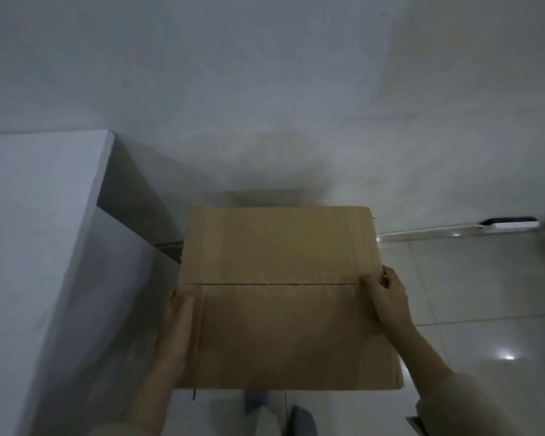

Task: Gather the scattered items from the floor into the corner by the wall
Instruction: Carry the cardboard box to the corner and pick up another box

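Cardboard box (pixel 280 297) first: it is big, brown and flat-topped, with its flaps folded shut and a thin seam running across the top. The person holds it up between both hands, in front of their body and above the floor.

The left hand (pixel 178 325) lies flat along the left side of the box, fingers long and straight, pressing in. The right hand (pixel 387 297) is on the right edge, thumb on top and fingers curled around the corner, so that grip is clamped on the box.

I think the box is stiff but not very hard. Cardboard bends if you squeeze too much. It looks dry and a bit rough, so it should not slip. I cannot tell how heavy it is. Holding it at both sides, low down, seems the best way.

Below the hands I can see blurry feet on the shiny white floor (pixel 472 294), which is made of big smooth tiles.

To the left of the left hand stands a tall white cabinet (pixel 38 231) with flat, plain sides.

Past the box, further from the hands, is the grey wall (pixel 265 89). The corner where the wall meets the cabinet is just ahead. Far off to the right, a dark thing (pixel 510 222) lies by the wall; I cannot tell what it is.
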Available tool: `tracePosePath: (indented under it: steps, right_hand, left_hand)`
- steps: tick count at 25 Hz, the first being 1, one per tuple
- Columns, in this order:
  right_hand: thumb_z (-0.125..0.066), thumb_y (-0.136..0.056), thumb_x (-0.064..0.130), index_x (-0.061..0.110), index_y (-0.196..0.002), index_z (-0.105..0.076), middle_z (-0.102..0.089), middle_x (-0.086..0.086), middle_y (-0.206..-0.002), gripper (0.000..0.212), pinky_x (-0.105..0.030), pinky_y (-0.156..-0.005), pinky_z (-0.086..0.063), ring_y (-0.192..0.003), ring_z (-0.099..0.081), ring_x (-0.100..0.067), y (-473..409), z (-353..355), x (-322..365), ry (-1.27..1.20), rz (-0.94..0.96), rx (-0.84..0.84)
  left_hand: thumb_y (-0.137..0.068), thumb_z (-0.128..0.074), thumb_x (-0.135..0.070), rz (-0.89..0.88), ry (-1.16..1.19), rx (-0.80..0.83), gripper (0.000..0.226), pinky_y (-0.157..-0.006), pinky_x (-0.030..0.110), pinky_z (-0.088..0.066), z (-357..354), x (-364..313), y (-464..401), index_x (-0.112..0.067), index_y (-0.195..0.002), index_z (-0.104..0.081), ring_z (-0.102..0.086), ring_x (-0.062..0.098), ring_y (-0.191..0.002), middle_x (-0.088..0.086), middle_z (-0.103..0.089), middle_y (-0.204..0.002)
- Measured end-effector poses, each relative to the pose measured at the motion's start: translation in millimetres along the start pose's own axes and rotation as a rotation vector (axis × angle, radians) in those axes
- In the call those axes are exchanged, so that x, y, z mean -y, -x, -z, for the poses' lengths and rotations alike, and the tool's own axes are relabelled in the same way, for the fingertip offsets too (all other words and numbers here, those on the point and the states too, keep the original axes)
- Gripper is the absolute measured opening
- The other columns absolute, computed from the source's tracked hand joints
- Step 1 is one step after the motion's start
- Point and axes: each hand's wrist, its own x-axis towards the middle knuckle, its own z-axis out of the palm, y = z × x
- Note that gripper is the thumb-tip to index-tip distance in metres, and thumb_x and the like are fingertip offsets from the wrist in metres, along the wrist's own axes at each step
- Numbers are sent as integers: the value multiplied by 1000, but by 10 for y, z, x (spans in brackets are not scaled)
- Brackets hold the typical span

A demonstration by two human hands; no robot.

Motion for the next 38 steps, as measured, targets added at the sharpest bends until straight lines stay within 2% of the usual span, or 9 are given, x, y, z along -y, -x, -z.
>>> tracePosePath:
  steps: [4,10,14,18,20,28,31,36,38]
  right_hand:
    - [-50,-91,26,12,-138,-38,-47,-15,-137,50,-45,-100,-37,-123,-46,-34,-598,-713,-566,-16,-115,74]
    - [-46,-76,42,17,-139,-36,-49,-13,-136,68,-50,-102,-40,-121,-47,-34,-1220,-1520,-1112,-39,-195,147]
    - [-48,-87,30,18,-140,-34,-45,-10,-140,56,-48,-103,-39,-123,-45,-32,-1528,-1819,-1251,-60,-199,192]
    - [-43,-90,27,21,-141,-33,-44,-6,-140,52,-44,-103,-38,-124,-44,-29,-1688,-1947,-1180,-74,-206,226]
    - [-43,-90,29,22,-141,-34,-45,-6,-141,52,-47,-106,-37,-124,-47,-29,-1688,-1941,-1129,-87,-219,218]
    - [-45,-92,14,10,-125,-53,-54,-8,-125,34,-30,-90,-35,-117,-49,-22,-1136,-1488,-335,-108,-126,300]
    - [-46,-92,12,9,-115,-59,-58,-8,-123,26,-28,-91,-39,-114,-52,-21,-798,-1065,238,-114,-6,360]
    - [-44,-94,11,14,-111,-58,-64,-4,-115,22,-12,-69,-42,-99,-58,-12,-27,93,1279,-45,242,405]
    - [-44,-94,9,11,-112,-58,-64,-4,-111,23,-3,-64,-43,-92,-57,0,281,628,1626,2,366,383]
  left_hand:
    - [-95,-43,-9,171,-9,-63,19,-87,40,-37,-325,520,-782,1,-101,-58,-52,33,-101,18,-56,-112]
    - [-97,-39,-20,180,-103,-100,37,-96,44,-39,-693,1153,-1541,-3,-128,-49,-50,38,-116,19,-53,-129]
    - [-91,-45,-30,188,-94,-91,46,-100,48,-39,-793,1336,-1855,-3,-128,-49,-50,37,-115,18,-53,-129]
    - [-97,-38,-18,209,-109,-96,37,-86,37,-35,-846,1346,-2021,1,-127,-47,-49,33,-111,21,-50,-128]
    - [-97,-40,-13,232,-134,-103,37,-94,42,-36,-857,1296,-2053,6,-129,-44,-47,36,-116,25,-47,-133]
    - [-97,-36,-18,163,-107,28,37,-96,40,-37,-836,543,-1402,-1,-129,-45,-46,31,-121,12,-49,-130]
    - [-98,-38,-22,-31,-64,216,31,-91,28,-33,-759,-49,-854,-19,-125,-51,-42,13,-112,-6,-44,-119]
    - [-96,-43,-26,-327,-24,318,17,-95,28,-43,-421,-1162,86,-34,-106,-54,-52,13,-114,-4,-58,-120]
    - [-96,-43,-24,-483,-40,364,16,-83,14,-43,-244,-1623,514,-32,-107,-53,-53,6,-106,-5,-60,-115]
